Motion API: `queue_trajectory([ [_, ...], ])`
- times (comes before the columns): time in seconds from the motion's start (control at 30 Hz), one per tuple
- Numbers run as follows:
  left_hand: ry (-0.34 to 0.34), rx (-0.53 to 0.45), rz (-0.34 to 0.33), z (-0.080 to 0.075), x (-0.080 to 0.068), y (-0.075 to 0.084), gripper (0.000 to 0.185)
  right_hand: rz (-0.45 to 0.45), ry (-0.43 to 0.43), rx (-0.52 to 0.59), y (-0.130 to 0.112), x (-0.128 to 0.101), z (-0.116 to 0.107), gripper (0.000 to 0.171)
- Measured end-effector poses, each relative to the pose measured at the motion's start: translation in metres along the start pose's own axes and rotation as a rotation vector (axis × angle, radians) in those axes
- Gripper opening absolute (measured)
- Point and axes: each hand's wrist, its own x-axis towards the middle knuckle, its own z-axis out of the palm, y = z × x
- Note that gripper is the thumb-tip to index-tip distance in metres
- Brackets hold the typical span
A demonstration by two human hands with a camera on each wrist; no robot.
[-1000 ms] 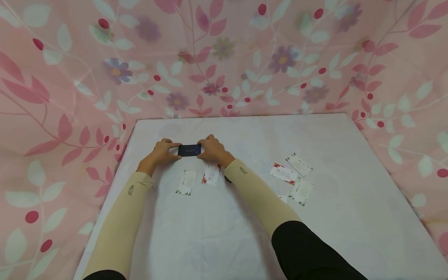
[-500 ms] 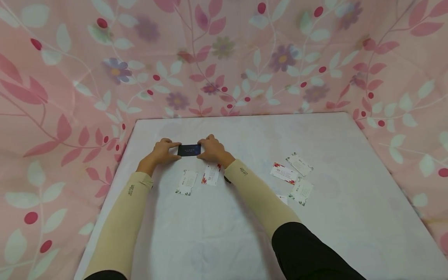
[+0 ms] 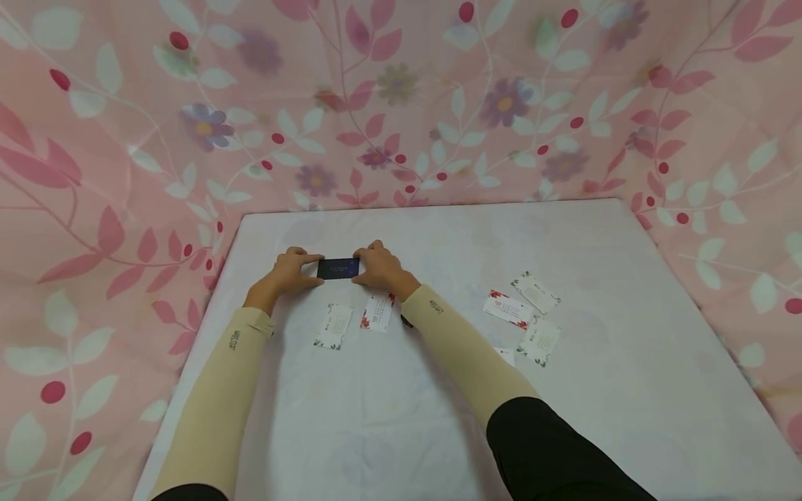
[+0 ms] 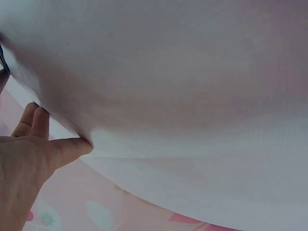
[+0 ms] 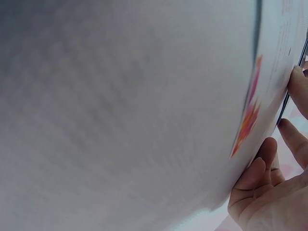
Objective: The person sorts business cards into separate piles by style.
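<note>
Head view: both hands pinch a small dark card (image 3: pixel 338 268) by its short ends, left hand (image 3: pixel 289 271) and right hand (image 3: pixel 379 268), toward the far left of the white worktop (image 3: pixel 595 390). I'd guess it's light, thin and bendy, so the edges are the place to hold. Left wrist view: mostly blur. Right wrist view: fingers (image 5: pixel 299 89) on the card's edge beside a floral card (image 5: pixel 269 72).

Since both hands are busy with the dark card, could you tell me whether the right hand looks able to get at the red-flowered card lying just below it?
Probably yes: the red-flowered card lies uncovered beside the right hand, though that hand now pinches the dark card.
</note>
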Motion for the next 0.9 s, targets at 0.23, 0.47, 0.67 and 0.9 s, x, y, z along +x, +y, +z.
queue_trajectory([
  [0.23,0.004,-0.001,-0.006,-0.0029,-0.0010,0.0022,0.071,0.007,-0.005,0.006,-0.0010,-0.0002,-0.0016,0.064],
  [0.47,-0.005,0.003,0.005,-0.0026,-0.0007,0.0029,0.066,0.005,-0.013,0.014,-0.0006,-0.0007,-0.0012,0.061],
  [0.67,0.002,-0.001,0.012,-0.0012,-0.0006,0.0026,0.065,0.008,-0.023,0.010,0.0011,0.0014,-0.0006,0.061],
  [0.9,-0.003,-0.005,0.007,-0.0023,0.0003,0.0019,0.065,0.000,-0.033,-0.008,0.0015,0.0037,-0.0004,0.062],
])
